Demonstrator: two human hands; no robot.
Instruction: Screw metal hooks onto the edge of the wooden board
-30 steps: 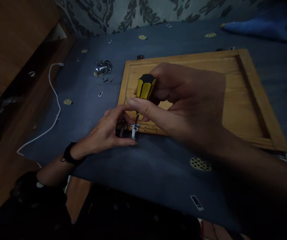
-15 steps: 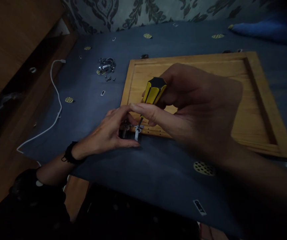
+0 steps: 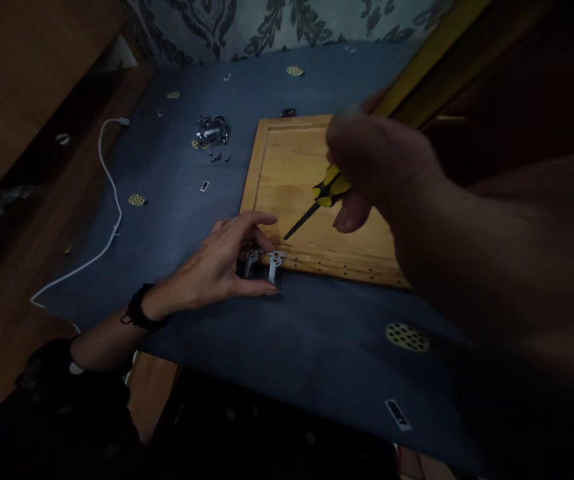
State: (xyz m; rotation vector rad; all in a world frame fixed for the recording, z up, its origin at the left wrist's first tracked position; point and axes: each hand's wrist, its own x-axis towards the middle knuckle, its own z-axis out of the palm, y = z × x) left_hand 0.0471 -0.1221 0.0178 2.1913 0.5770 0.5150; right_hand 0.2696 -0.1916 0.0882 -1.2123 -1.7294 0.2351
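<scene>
A yellow-and-black screwdriver (image 3: 331,187) is gripped in my right hand (image 3: 397,167), close to the camera. Its dark tip hangs above the wooden cabinet door (image 3: 307,163), apart from the hinges. At the door's near left edge sit two metal hinges side by side, a right one (image 3: 275,265) and a left one (image 3: 251,263). My left hand (image 3: 217,263) spans the right hinge, thumb at its lower end and a bent finger by its upper plate. The left index finger stretches out above the door. Small dark holes run along the door's near edge.
More metal hinges (image 3: 213,129) lie piled on the blue patterned cloth (image 3: 311,340), with several screws (image 3: 218,157) beside them. A dark piece (image 3: 288,113) sits behind the door. A white cable (image 3: 115,177) curves along the left side, near wooden furniture (image 3: 31,80).
My right hand has lifted the screwdriver off the right hinge, up and to the right toward the camera. The left index finger has straightened; the left hand otherwise stays in place.
</scene>
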